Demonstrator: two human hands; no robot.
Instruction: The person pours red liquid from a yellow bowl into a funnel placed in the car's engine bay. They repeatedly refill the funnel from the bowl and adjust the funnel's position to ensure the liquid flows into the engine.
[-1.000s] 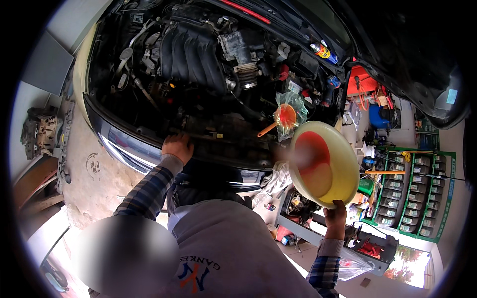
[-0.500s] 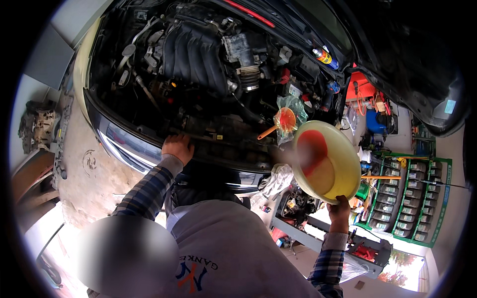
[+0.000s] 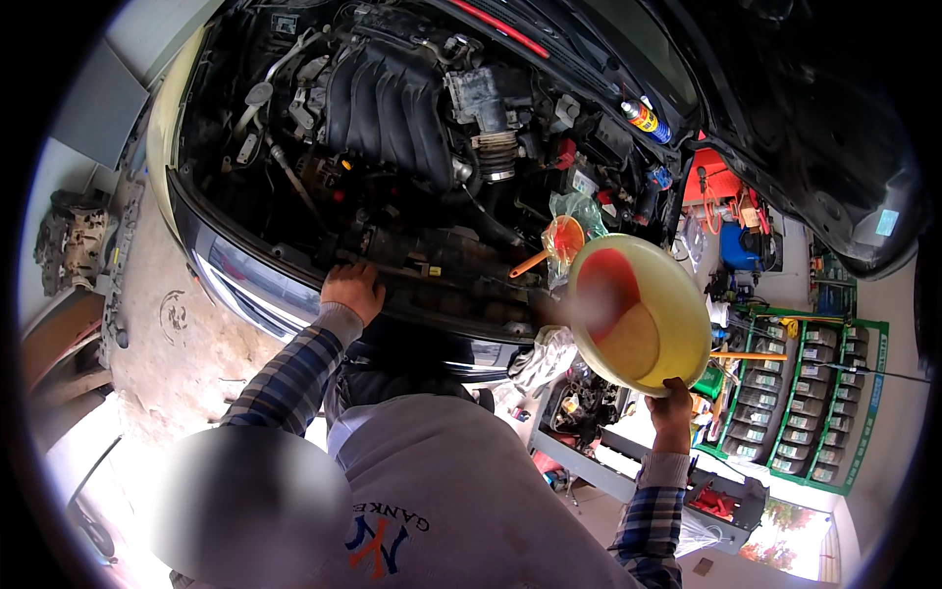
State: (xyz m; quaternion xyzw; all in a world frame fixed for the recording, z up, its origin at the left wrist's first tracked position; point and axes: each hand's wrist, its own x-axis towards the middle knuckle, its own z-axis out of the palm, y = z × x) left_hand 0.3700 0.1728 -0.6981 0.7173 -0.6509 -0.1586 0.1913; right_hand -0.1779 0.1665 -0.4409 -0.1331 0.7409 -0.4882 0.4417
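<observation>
My right hand is closed on the lower rim of a large yellow basin, which is tilted at the engine bay's front right edge. Red liquid lies along one side inside the basin, partly behind a blurred patch. My left hand rests on the car's front edge, its fingers lying forward over it and holding nothing. Just beyond the basin, an orange round-headed scoop with a straight handle sits against a clear plastic bag.
The engine fills the open bay ahead. A spray can stands by the windscreen base, below the raised hood. A whitish cloth hangs at the bumper. To the right are a grey workbench and a green rack.
The basin has shifted slightly left and up with my right hand, and the red liquid inside looks a little smaller. My left hand stays in place.
</observation>
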